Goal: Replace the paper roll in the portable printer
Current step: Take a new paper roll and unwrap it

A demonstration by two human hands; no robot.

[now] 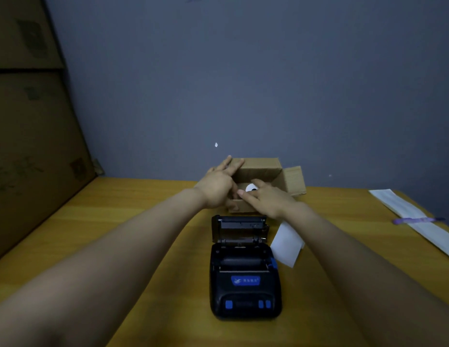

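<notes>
A black portable printer [244, 279] with blue buttons lies on the wooden table [118, 221], its lid tipped up and its paper bay empty. Behind it stands a small open cardboard box [263, 169]. Inside the box a white paper roll [251, 188] with a dark core shows. My left hand [218, 184] rests on the box's left edge, fingers spread over the opening. My right hand [266, 199] reaches into the box, its fingers touching the roll. Whether the roll is gripped cannot be told.
A loose white slip of paper [287, 244] lies right of the printer. A long white paper strip [419, 221] with a purple pen [416, 219] on it lies at the far right. Large cardboard boxes [30, 146] stand at the left against the grey wall.
</notes>
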